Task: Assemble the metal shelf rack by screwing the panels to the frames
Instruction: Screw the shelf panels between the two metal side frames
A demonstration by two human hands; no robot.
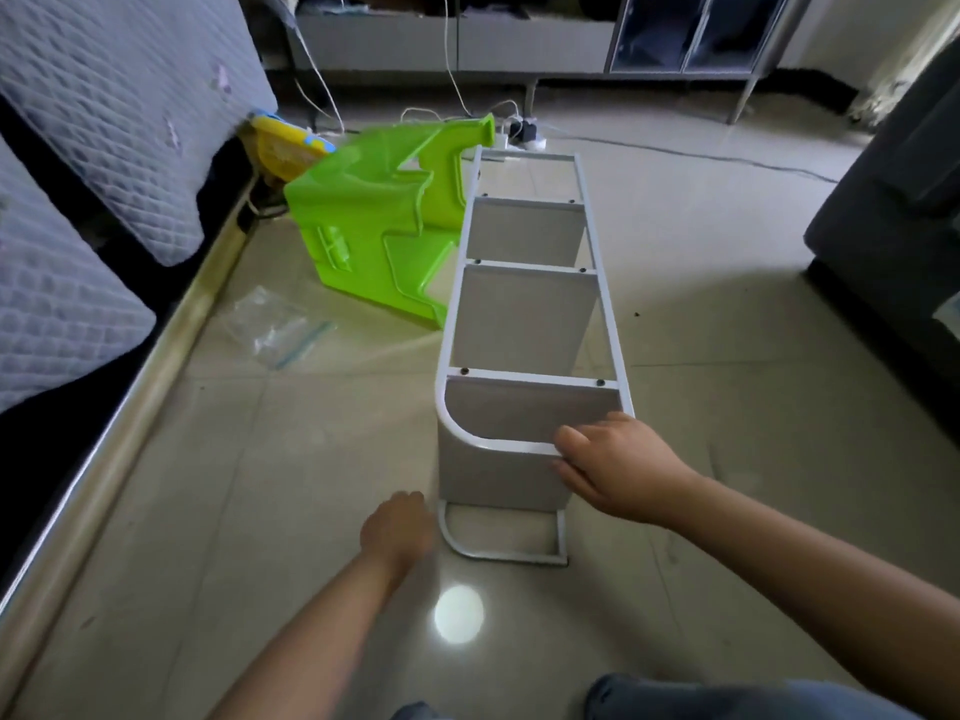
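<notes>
The white metal shelf rack [608,324] lies on its side on the tiled floor, stretching away from me. Three grey panels [524,319] stand between its upper frame and its lower frame [498,556], with dark screws at the crossbars. My right hand [618,467] grips the near curved end of the upper frame, fingers over the tube and thumb under it. My left hand [397,530] hovers just left of the rack's near lower corner, blurred, fingers curled downward and holding nothing I can see.
A green plastic stool [374,220] lies tipped to the left of the rack. A clear plastic bag [272,324] sits on the floor near the bed edge [156,366]. A dark sofa [893,210] stands right; cables and a power strip [524,135] lie beyond the rack.
</notes>
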